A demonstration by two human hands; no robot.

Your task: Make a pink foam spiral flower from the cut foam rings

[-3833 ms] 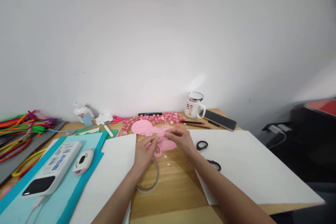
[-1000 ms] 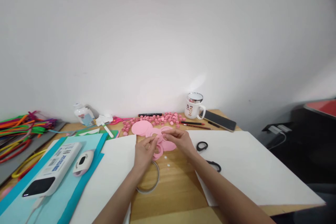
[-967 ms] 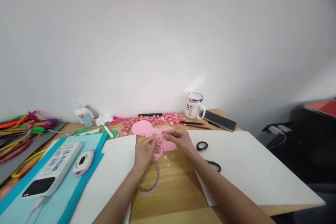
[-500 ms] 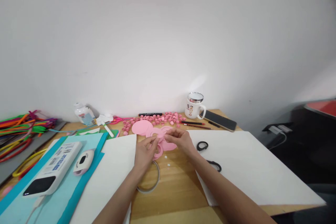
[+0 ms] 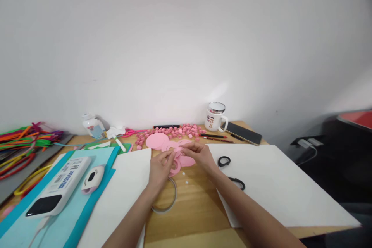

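Step in hand, as judged: fine fingertip work on a small pink piece (image 5: 178, 150), done with both hands at once. Left hand (image 5: 159, 166): thumb and forefinger pinched together, apparently gripping the piece. Right hand (image 5: 202, 157): same pinch from the other side, also seemingly on it. The exact contact was too small to make out.

The next move called for a light, steady pinch, since thin paper would likely crease under a hard pull.

Location: over the middle of the counter (image 5: 188, 209), toward its back edge, between a left white sheet (image 5: 124, 190) and a right white sheet (image 5: 276, 186). Pink cut-outs (image 5: 157, 140) lay overlapping behind and below the fingers.

Appearance: the piece was pale pink, apparently paper; its outline merged with the cut-outs, which included plain discs and rings. Two white bits (image 5: 186, 182) lay just nearer the counter's front edge.
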